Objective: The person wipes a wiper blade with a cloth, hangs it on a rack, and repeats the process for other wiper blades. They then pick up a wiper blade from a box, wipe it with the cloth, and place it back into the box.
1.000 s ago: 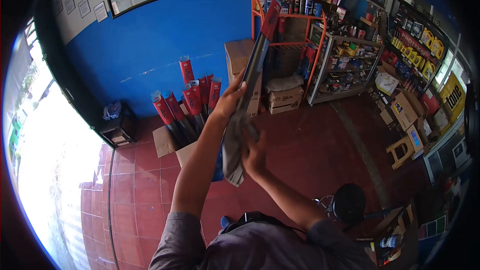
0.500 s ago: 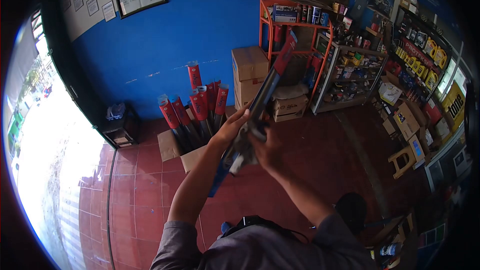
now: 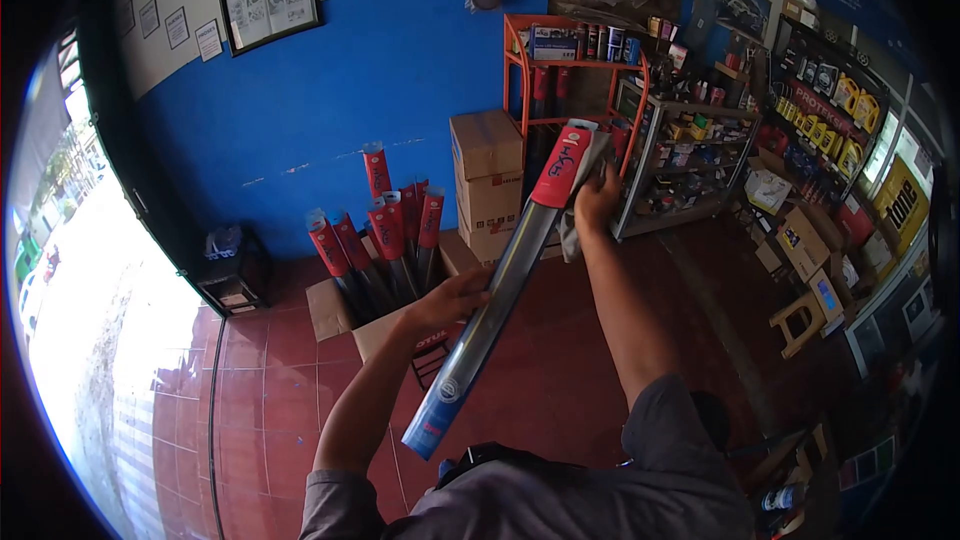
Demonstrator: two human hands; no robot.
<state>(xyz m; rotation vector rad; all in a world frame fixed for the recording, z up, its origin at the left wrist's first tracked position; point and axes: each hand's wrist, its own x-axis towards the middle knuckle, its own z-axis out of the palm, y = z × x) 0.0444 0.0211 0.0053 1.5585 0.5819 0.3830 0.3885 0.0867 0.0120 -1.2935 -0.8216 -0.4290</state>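
Note:
A long, slim wiper blade package (image 3: pixel 497 312) slants in front of me, with a red printed top end and a blue bottom end. My left hand (image 3: pixel 452 302) grips it near the middle from the left side. At the red top, my right hand (image 3: pixel 597 198) holds a grey cloth (image 3: pixel 571 232) against the package's right edge; its fingers are partly hidden by the cloth. Similar red-topped packages (image 3: pixel 392 232) stand upright in an open cardboard box (image 3: pixel 380 335) on the floor to my left.
Stacked cartons (image 3: pixel 488 180) stand against the blue wall beside an orange rack (image 3: pixel 575 62). Farther right are a metal shelf (image 3: pixel 695 155) with small goods, a display of yellow bottles (image 3: pixel 825 130) and a yellow stool (image 3: pixel 797 328). A bright doorway (image 3: pixel 110 340) lies left.
My right hand has moved with the cloth from the package's middle up to its red top. The package has come lower and turned its printed face toward me.

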